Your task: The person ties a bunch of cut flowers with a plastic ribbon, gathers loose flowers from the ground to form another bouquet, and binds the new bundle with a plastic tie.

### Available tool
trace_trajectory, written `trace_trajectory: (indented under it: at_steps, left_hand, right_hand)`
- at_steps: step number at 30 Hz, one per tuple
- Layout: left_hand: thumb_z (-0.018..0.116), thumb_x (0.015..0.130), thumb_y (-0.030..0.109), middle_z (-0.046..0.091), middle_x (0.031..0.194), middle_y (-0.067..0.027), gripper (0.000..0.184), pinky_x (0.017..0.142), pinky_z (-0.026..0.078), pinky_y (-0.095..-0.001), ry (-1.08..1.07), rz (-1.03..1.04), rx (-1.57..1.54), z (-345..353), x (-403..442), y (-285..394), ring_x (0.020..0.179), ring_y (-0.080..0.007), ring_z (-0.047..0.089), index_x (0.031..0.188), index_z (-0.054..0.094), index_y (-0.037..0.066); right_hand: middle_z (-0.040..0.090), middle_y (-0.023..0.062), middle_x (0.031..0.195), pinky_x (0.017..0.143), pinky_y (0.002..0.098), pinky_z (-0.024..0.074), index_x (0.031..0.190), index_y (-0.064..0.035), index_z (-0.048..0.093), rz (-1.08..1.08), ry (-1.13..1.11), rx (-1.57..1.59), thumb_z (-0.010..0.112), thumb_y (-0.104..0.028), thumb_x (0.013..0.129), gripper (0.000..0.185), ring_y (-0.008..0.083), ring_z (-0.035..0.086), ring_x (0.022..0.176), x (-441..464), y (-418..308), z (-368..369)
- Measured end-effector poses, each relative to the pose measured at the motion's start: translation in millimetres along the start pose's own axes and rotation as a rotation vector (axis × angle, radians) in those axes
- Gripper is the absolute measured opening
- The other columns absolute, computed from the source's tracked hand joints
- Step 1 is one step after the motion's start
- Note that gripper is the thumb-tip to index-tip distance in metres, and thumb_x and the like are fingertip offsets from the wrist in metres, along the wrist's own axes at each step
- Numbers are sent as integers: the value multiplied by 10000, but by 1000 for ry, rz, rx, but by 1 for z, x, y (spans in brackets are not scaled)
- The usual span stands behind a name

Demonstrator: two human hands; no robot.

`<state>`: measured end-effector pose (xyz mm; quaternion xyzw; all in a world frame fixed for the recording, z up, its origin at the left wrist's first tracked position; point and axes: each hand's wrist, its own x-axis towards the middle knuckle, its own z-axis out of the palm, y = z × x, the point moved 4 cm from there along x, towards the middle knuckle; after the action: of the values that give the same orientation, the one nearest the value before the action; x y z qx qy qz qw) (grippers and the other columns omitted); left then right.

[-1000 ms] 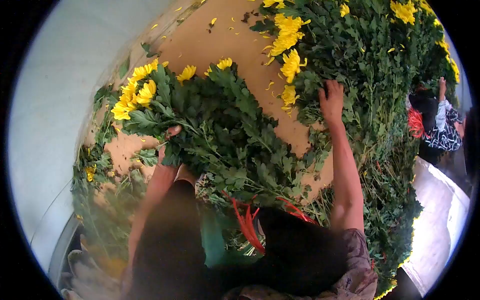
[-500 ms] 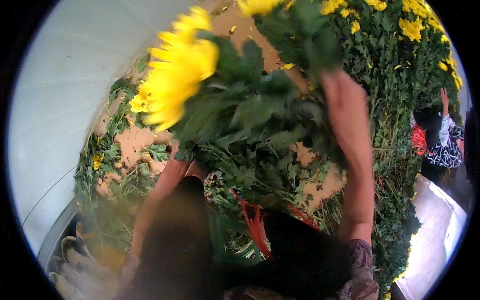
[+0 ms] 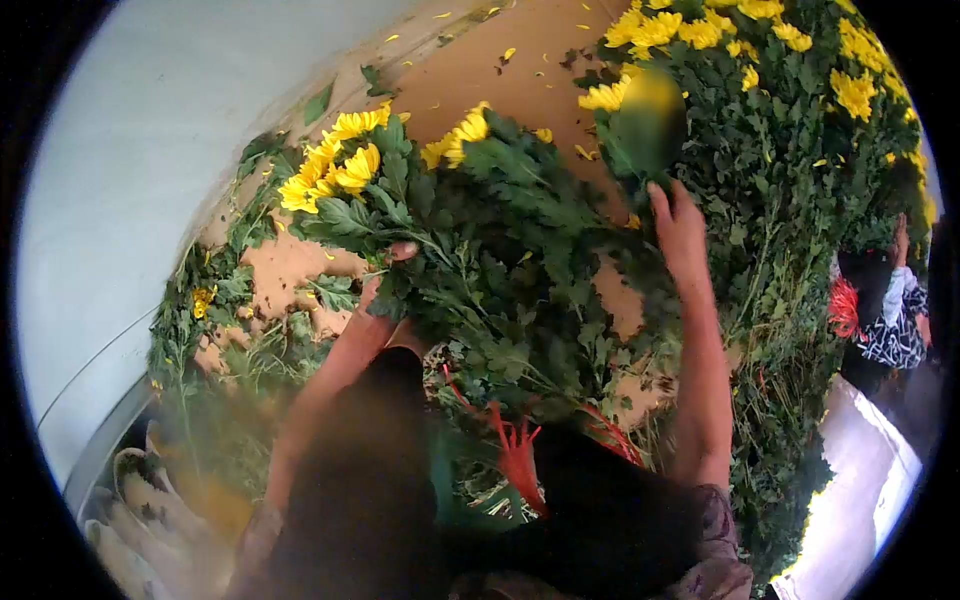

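My left hand (image 3: 388, 268) is closed around the stems of a bunch of yellow chrysanthemums (image 3: 335, 165), its thumb lying over the leaves and most fingers hidden. The blooms point up and left, while the leafy stems trail down to the right between my arms. On the other side, my right hand (image 3: 680, 220) has its fingers closed at the base of a leafy chrysanthemum stem (image 3: 622, 140) with yellow petals at its top. A blurred smudge covers part of that flower. Red ties (image 3: 515, 455) hang near my dark-clothed legs.
A dense pile of chrysanthemums (image 3: 770, 170) fills the right side. Fallen leaves and petals litter the brown surface (image 3: 460, 65). A pale wall (image 3: 190, 130) curves along the left. At far right another person's patterned sleeve (image 3: 895, 330) shows, with red ties (image 3: 843, 305) nearby.
The yellow blooms at my left hand have dropped lower and away from the camera. My right hand has shifted slightly downward, and the leaves between my hands have settled.
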<state>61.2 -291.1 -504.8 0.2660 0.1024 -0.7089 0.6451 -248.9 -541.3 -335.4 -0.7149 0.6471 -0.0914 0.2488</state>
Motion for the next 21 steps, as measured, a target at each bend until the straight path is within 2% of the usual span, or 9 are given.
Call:
trace_trajectory:
  at_steps: [4, 6, 8, 9, 10, 13, 17, 19, 21]
  left_hand:
    - [644, 836, 111, 612, 1137, -85, 356, 922, 493, -355, 141, -99, -87, 23, -2, 0, 1000, -220, 605, 1180, 577, 48]
    - [646, 833, 101, 619, 1116, -78, 342, 907, 500, -351, 110, -30, -9, 50, -3, 5, 984, -214, 610, 1165, 581, 47]
    - [647, 833, 99, 621, 1110, -76, 332, 898, 503, -349, 100, -30, 31, 47, -3, 6, 979, -211, 611, 1155, 584, 47]
    - [648, 833, 98, 621, 1106, -75, 328, 893, 505, -348, 98, -28, 37, 46, -2, 6, 976, -210, 612, 1151, 586, 47]
    - [648, 833, 97, 622, 1103, -74, 323, 888, 507, -348, 95, -29, 38, 44, 0, 5, 974, -209, 612, 1146, 588, 47]
    - [650, 833, 94, 625, 1092, -71, 308, 874, 513, -345, 102, -18, 35, 42, 3, 4, 966, -205, 614, 1132, 593, 47]
    - [652, 833, 91, 628, 1079, -67, 289, 855, 521, -342, 102, -6, 37, 43, 3, 4, 955, -201, 617, 1113, 600, 47]
    - [653, 833, 89, 629, 1072, -64, 279, 845, 525, -340, 106, 5, 41, 44, 0, 4, 950, -198, 618, 1104, 603, 48]
    - [654, 833, 87, 631, 1065, -62, 269, 836, 529, -339, 110, 20, 59, 47, -2, 7, 945, -196, 619, 1095, 607, 48]
  right_hand:
    - [648, 223, 1002, 771, 419, 495, 1168, 29, 538, -63, -229, 56, 646, -224, 865, 409, 375, 627, 923, -56, -69, -69]
    - [648, 207, 956, 726, 439, 503, 1139, -2, 524, -83, -56, -577, 659, -176, 841, 370, 386, 623, 893, -69, -74, -94]
    - [631, 188, 976, 677, 464, 515, 1061, -29, 522, -87, 221, -676, 651, -176, 843, 293, 396, 619, 810, -65, -68, -131]
    - [612, 184, 1087, 764, 440, 510, 1094, -27, 530, -27, 386, -822, 671, -212, 834, 349, 386, 605, 901, -47, -56, -144]
    - [569, 192, 1189, 893, 422, 465, 1190, -17, 511, -276, 544, -1055, 720, -212, 792, 490, 375, 547, 1065, -28, -50, -153]
    - [512, 210, 1266, 988, 417, 404, 1304, -18, 441, -456, 648, -585, 767, -196, 733, 681, 386, 465, 1178, -27, -69, -148]
    - [499, 202, 1297, 970, 411, 419, 1380, -78, 393, -590, 36, -366, 727, -135, 770, 698, 368, 484, 1181, -46, -21, 7]
    - [531, 201, 1262, 925, 400, 458, 1375, -106, 418, -367, -345, -495, 668, -64, 778, 648, 357, 535, 1128, -50, 1, 62]
    - [561, 181, 1196, 845, 403, 480, 1402, -130, 385, -348, -286, -385, 626, -6, 760, 696, 364, 560, 1044, -55, -6, 47]
